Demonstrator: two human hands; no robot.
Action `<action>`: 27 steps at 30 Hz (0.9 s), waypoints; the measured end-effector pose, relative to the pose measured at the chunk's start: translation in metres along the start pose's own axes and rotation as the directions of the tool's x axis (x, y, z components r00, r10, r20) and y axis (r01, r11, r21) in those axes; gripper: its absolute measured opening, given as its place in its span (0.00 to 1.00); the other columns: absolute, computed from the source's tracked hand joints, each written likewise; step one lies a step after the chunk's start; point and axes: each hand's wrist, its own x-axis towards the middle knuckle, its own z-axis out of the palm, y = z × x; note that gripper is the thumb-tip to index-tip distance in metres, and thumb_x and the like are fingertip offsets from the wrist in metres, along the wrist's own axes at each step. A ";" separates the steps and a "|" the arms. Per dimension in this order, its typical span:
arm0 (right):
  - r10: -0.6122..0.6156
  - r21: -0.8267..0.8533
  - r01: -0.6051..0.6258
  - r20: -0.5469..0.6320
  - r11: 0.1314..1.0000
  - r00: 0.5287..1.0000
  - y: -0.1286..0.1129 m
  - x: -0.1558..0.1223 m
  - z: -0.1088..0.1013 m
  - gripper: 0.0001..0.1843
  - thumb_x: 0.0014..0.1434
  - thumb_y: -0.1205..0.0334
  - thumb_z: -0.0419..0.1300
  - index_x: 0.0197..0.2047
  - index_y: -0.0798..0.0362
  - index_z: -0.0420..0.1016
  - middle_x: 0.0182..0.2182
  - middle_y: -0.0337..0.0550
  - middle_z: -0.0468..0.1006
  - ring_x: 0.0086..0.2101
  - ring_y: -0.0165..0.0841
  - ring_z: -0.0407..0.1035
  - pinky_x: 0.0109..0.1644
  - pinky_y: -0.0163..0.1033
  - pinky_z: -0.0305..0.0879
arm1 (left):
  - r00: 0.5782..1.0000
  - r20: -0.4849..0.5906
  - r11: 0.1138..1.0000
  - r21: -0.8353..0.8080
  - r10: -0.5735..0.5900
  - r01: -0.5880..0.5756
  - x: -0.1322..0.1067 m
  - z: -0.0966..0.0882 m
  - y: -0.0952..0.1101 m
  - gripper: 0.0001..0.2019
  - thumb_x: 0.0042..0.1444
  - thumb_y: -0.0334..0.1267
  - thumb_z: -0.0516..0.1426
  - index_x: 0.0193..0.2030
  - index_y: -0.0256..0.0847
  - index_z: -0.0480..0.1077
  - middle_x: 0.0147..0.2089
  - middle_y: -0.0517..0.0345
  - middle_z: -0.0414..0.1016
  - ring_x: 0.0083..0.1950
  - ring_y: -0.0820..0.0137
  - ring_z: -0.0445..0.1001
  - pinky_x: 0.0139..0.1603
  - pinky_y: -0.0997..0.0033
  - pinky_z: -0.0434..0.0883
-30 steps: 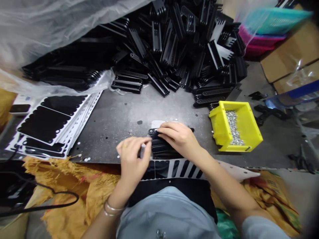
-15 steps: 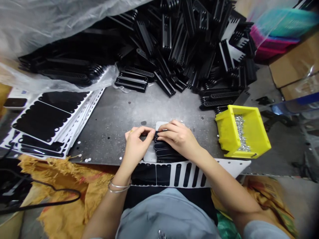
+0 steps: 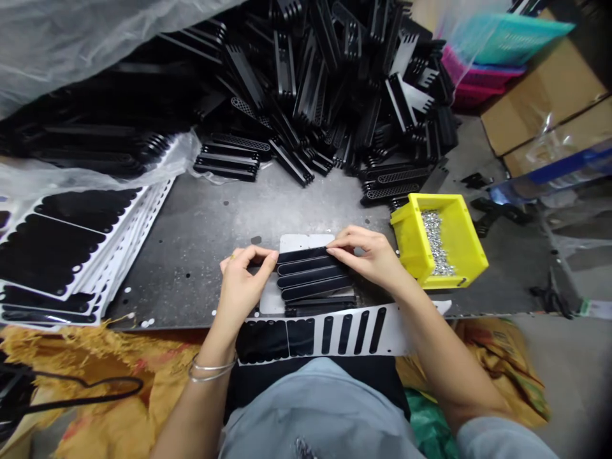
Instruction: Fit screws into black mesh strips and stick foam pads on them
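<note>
grey bench (image 3: 210, 223): left hand (image 3: 241, 271), right hand (image 3: 370, 255) pinch opposite ends of far black strip (image 3: 303, 255); uneven fingertip pressure could skew it against neighbouring strips (image 3: 313, 276).

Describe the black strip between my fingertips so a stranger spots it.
On the gray table, left of the yellow bin, lies a row of black strips. It's the strip farthest from the person, the only one held by both left hand and right hand.
</note>
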 end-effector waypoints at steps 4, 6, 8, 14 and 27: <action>-0.014 -0.079 0.011 -0.046 0.997 0.999 0.002 0.000 0.001 0.06 0.68 0.61 0.63 0.44 0.48 0.84 0.37 0.41 0.77 0.35 0.32 0.71 0.42 0.41 0.70 | 1.000 0.007 1.000 0.005 -0.003 0.003 0.001 0.000 -0.004 0.09 0.62 0.47 0.62 0.35 0.46 0.78 0.36 0.58 0.81 0.43 0.61 0.75 0.55 0.52 0.68; 0.006 -0.166 -0.036 -0.177 0.985 0.984 0.001 -0.008 -0.003 0.08 0.69 0.60 0.62 0.47 0.48 0.83 0.37 0.41 0.73 0.35 0.33 0.70 0.42 0.43 0.70 | 1.000 -0.009 0.998 0.056 0.025 -0.024 -0.002 -0.001 -0.002 0.10 0.63 0.47 0.61 0.35 0.46 0.78 0.36 0.58 0.80 0.42 0.61 0.75 0.57 0.51 0.68; 0.059 -0.202 -0.128 -0.317 0.971 0.947 -0.003 -0.026 -0.010 0.10 0.71 0.60 0.60 0.50 0.48 0.82 0.37 0.42 0.72 0.33 0.33 0.68 0.40 0.43 0.70 | 0.994 -0.049 0.989 0.117 0.098 -0.091 -0.008 -0.002 0.004 0.09 0.65 0.47 0.60 0.40 0.46 0.78 0.40 0.57 0.81 0.45 0.61 0.76 0.59 0.51 0.68; 0.233 -0.142 -0.235 -0.035 0.962 0.972 -0.026 -0.097 -0.018 0.10 0.71 0.56 0.61 0.51 0.47 0.81 0.41 0.43 0.77 0.37 0.34 0.74 0.42 0.41 0.73 | 0.926 0.161 0.930 0.083 0.342 -0.359 -0.017 -0.002 0.027 0.18 0.72 0.40 0.51 0.65 0.45 0.69 0.65 0.51 0.76 0.67 0.60 0.71 0.71 0.50 0.64; 0.201 -0.062 -0.193 0.216 0.979 0.955 -0.015 -0.103 -0.008 0.19 0.66 0.56 0.66 0.60 0.44 0.75 0.43 0.41 0.77 0.28 0.28 0.71 0.36 0.40 0.76 | 0.938 0.235 0.960 0.049 0.257 -0.275 -0.039 -0.023 0.018 0.36 0.65 0.30 0.49 0.79 0.46 0.48 0.79 0.47 0.57 0.79 0.57 0.56 0.77 0.46 0.60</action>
